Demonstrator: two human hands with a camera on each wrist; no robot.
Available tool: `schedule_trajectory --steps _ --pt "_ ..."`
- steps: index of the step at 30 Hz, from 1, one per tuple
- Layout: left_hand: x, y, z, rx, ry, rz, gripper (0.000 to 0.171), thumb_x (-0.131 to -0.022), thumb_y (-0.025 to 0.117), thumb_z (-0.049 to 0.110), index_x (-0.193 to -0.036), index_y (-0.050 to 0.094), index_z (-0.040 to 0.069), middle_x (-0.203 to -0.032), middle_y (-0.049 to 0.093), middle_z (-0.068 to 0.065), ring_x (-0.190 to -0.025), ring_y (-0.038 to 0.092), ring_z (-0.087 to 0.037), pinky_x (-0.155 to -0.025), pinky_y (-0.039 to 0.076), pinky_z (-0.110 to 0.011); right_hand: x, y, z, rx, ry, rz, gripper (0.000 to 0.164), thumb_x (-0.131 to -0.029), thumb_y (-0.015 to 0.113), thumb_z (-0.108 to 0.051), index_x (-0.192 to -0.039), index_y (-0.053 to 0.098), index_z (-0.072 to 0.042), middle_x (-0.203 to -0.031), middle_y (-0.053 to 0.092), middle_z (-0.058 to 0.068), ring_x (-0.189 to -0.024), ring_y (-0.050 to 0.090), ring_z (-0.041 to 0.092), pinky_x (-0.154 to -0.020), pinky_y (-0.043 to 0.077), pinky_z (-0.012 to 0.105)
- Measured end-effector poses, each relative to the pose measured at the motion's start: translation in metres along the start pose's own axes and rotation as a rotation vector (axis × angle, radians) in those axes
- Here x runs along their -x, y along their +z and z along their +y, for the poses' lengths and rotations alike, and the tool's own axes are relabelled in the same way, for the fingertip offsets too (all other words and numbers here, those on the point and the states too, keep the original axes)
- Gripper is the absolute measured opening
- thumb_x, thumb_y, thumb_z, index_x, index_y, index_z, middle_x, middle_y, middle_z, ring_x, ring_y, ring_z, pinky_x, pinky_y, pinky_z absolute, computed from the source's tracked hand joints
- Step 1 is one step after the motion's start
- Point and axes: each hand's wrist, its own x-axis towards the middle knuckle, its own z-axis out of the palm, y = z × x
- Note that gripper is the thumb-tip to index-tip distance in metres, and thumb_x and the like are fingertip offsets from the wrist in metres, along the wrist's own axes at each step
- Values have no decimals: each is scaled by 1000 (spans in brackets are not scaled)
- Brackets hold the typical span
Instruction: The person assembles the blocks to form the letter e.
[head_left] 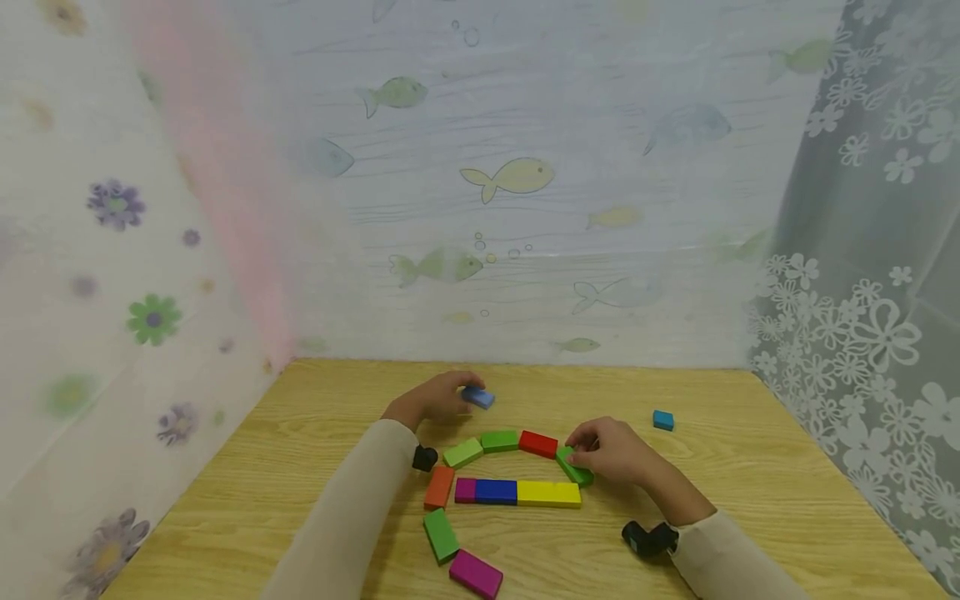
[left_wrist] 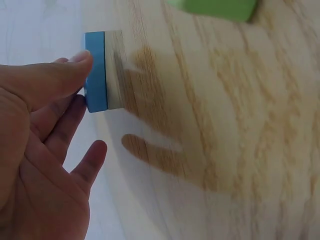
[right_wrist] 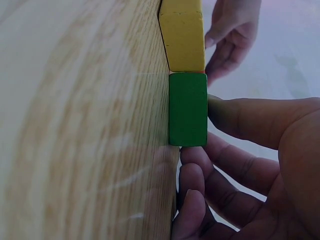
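Observation:
My left hand pinches a light blue block near the back of the table. In the left wrist view, the thumb lies on that blue block with fingers behind it, and the little finger stands free. At the right end of an arc of blocks, my right hand holds a green block. The right wrist view shows the thumb against the upper edge of this green block and fingers curled beside it, close to the table top.
The arc also includes a red block, an orange block and a magenta block. Inside it lies a straight row with a dark blue block and a yellow block. A small blue block sits farther right.

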Motion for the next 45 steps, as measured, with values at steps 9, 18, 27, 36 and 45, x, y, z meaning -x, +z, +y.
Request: schedule_trajectory --steps 9,18,27,36,45 --pt "0 -2 2 -49 -25 17 36 -98 67 6 -132 65 17 -149 58 -9 -139 52 -29 -116 40 -49 -1 1 2 11 18 2 21 -93 77 -21 -110 75 -10 -91 68 -2 -82 60 16 -70 52 32" --pt "0 1 0 -41 -35 63 29 -93 71 1 -117 68 17 -133 68 -7 -128 60 -28 -110 45 -48 -2 1 3 10 11 4 20 -94 76 -21 -110 75 -11 -92 68 -2 -81 60 14 -69 52 29" --pt "-1 2 -3 -38 -50 104 23 -91 75 4 -106 69 21 -120 72 -1 -118 64 -24 -106 48 -46 -3 0 2 9 -5 -1 20 -94 75 -22 -110 75 -10 -92 68 -1 -81 59 15 -68 51 30" --pt "0 -1 -2 -27 -28 99 22 -93 73 4 -108 67 18 -118 71 -1 -116 63 -23 -105 49 -45 -2 -1 2 2 -11 1 20 -93 76 -20 -109 76 -9 -91 67 -1 -81 59 16 -68 51 30" --pt "5 -8 -2 -7 102 177 17 -94 73 5 -106 66 14 -110 71 0 -110 68 -21 -102 53 -44 -2 2 3 1 2 4 21 -93 77 -21 -109 76 -9 -90 67 -1 -80 59 16 -68 51 30"
